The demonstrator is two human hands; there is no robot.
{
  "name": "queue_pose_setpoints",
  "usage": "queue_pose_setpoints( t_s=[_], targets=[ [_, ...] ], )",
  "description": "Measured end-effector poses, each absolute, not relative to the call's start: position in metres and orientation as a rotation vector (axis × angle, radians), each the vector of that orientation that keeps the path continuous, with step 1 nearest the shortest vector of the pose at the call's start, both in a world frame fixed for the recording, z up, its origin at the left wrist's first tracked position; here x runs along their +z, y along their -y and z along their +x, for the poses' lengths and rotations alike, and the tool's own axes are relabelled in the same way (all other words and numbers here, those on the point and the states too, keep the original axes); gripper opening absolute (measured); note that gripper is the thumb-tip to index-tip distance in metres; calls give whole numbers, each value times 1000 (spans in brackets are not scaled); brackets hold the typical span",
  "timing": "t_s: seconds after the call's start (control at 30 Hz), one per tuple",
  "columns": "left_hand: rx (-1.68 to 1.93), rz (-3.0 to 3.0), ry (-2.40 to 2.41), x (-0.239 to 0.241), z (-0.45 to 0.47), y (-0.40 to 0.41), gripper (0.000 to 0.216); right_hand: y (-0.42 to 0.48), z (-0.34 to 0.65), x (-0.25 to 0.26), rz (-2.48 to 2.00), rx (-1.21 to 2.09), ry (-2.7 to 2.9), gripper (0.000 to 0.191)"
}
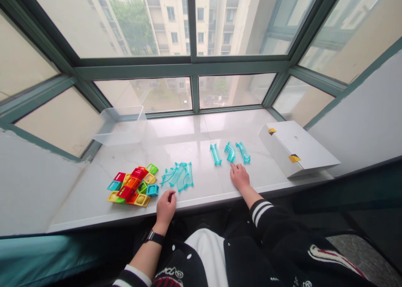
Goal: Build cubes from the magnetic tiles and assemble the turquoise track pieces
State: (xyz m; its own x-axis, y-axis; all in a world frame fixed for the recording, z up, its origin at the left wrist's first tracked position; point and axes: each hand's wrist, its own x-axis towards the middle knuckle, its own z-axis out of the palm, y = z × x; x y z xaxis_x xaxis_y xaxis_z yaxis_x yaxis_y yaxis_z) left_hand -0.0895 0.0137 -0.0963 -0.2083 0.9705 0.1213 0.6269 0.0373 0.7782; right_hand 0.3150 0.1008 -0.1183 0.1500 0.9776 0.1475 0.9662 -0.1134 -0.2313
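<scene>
To the right of the right hand (240, 177), a white box (304, 144) with two yellow-and-black tabs (294, 158) blocks that side of the windowsill (204, 130). Just left of the left hand (166, 205) lies a heap of coloured tiles (134, 186) in red, yellow, green and blue; a pile of turquoise pieces (178, 175) sits just beyond the left hand, slightly to its right. Farther out past the tiles stands a clear bin (121, 126).

The sill's front edge passes under the right forearm and beside the left hand. Bare marble stretches between the right hand and the turquoise pile, and again beyond it toward the green window frame (194, 90).

The curved track (230, 152) is directly beyond the right hand, its near end at the index fingertip; contact cannot be told for sure. That end points toward the hand, while the far end bends left. To its left, the straight track (215, 155) runs almost straight away from the person; the right-hand track (243, 153) slants, far end leftward.

The right hand has its index finger extended, the others curled. The left is loosely curled; whether it pinches anything cannot be told.
</scene>
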Motion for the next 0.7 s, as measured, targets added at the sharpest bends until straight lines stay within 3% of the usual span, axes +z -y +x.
queue_pose_setpoints(
  t_s=[0.7],
  targets=[
    [993, 1588, -1897, -94, -88, -15, 28, -101, 315, -117, -2155, 68, 1870, 42]
  ],
)
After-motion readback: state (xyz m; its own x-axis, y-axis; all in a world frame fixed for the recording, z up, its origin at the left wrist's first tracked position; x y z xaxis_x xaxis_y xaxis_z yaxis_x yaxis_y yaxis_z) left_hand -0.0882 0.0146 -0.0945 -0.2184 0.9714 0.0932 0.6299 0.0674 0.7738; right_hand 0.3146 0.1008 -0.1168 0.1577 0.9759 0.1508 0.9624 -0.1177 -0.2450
